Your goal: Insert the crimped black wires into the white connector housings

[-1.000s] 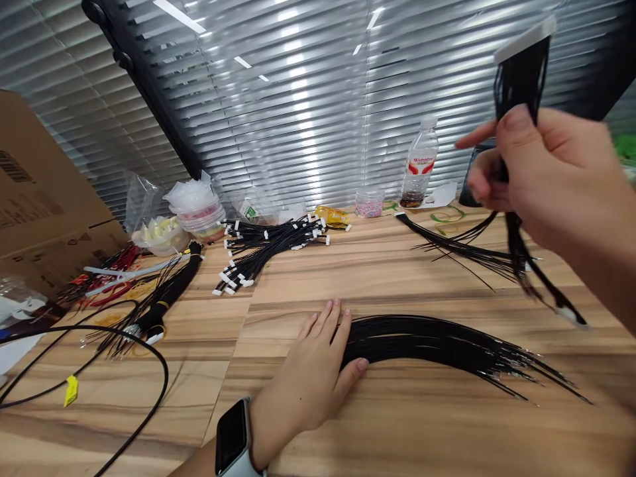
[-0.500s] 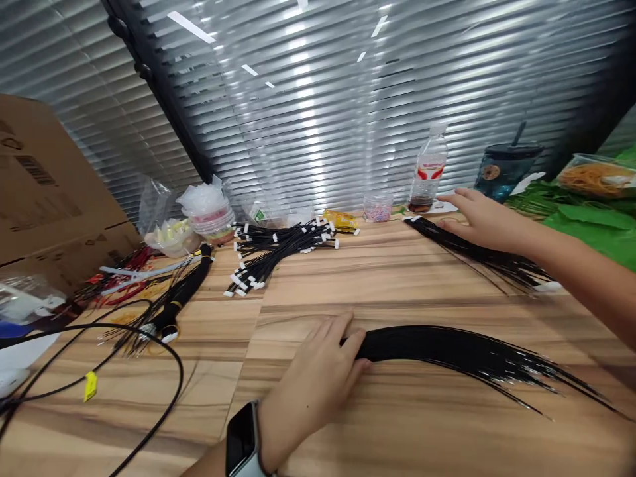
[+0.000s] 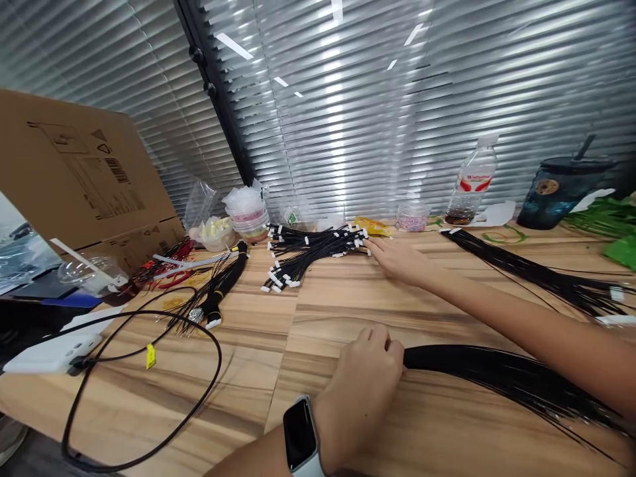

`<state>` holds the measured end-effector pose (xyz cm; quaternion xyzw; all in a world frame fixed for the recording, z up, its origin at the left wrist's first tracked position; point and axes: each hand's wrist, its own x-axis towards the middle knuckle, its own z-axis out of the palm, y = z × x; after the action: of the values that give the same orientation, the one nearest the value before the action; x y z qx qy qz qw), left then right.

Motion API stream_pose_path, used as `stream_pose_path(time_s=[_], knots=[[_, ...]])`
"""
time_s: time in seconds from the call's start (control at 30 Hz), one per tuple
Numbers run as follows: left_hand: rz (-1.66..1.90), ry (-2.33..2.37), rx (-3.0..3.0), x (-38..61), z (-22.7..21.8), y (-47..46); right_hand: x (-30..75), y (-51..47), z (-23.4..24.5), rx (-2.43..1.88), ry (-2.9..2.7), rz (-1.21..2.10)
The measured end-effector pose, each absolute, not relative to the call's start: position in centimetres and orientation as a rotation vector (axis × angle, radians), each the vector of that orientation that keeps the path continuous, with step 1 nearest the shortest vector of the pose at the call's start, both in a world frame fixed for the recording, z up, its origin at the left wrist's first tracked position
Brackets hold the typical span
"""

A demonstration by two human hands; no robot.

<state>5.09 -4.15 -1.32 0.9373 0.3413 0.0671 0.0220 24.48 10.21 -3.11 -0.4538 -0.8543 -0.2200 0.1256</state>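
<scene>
My left hand (image 3: 370, 371), with a watch (image 3: 300, 434) on its wrist, is closed over the left end of a thick bundle of black wires (image 3: 462, 361) lying on the table. The bundle's loose, thin ends fan out to the right, partly under my right forearm. Farther back, my right hand (image 3: 392, 257) stretches its fingers to the right edge of a crossed pile of short black cables (image 3: 318, 246) with white connectors. Its fingertips are at the connectors, and I see nothing held in them.
Another black wire bundle (image 3: 521, 262) lies at the right. To the left are a tied bundle (image 3: 226, 281), a looped black cable (image 3: 218, 361) and a cardboard box (image 3: 89, 172). By the blinds stand a bottle (image 3: 472, 182), a dark tumbler (image 3: 561, 192) and stacked plastic tubs (image 3: 248, 215).
My right hand has moved left from above the bundle at the right to the pile with white connectors. My left hand keeps the wire bundle, its fingers more curled. The view has turned left.
</scene>
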Motion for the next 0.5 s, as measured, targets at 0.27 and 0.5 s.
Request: stream_pose_path(time_s=[0.27,0.5], knots=[[0.281,1.136,2.987,5.4,-2.3,-4.6,22.7,16.4,-2.2,-1.551,-2.387,-0.893],[0.457,1.283,2.970,5.5,-2.1,-4.1,22.5,13.7,0.4,-1.416,-2.410,-1.031]])
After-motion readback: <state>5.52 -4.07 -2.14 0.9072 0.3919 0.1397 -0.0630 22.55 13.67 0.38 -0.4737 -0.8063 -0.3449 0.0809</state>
